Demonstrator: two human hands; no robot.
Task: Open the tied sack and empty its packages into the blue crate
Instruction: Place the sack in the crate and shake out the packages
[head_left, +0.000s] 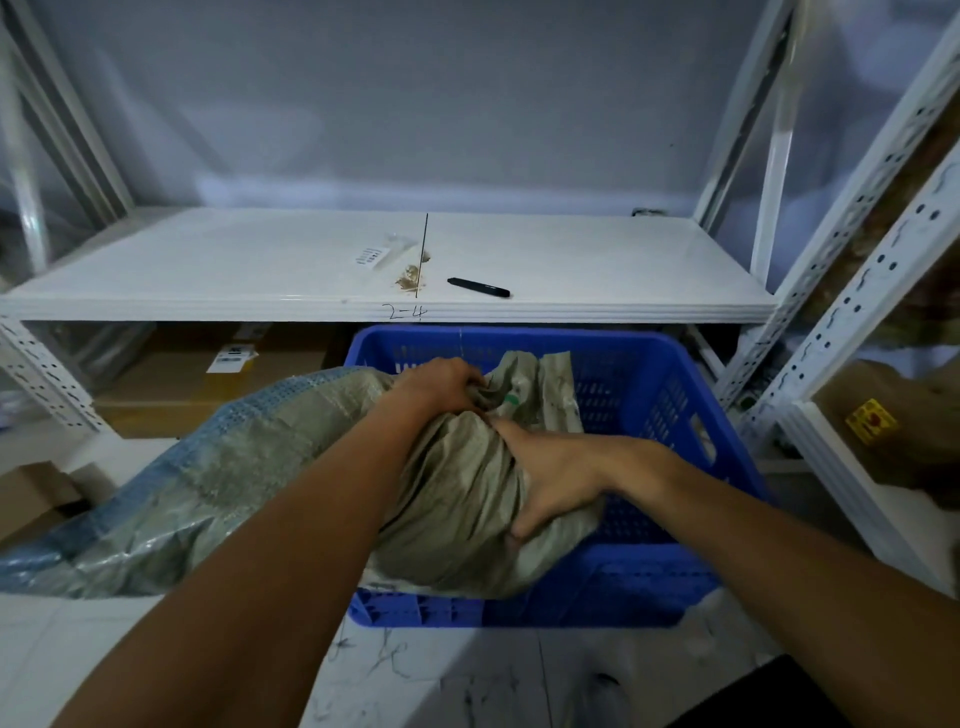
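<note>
A grey-green woven sack (457, 499) lies across the front left rim of the blue crate (675, 395), its body trailing left onto the floor. Its neck is bunched and bound with a green tie (511, 399) over the crate. My left hand (441, 384) grips the gathered neck just left of the tie. My right hand (550, 470) presses flat on the sack's bulge below the tie, fingers spread and curled into the cloth. The packages are hidden inside the sack.
A white metal shelf (260, 270) runs just behind the crate, with a black pen (479, 287) on it. Cardboard boxes (208, 384) sit under the shelf at left. Another rack (852, 291) with boxes stands at the right.
</note>
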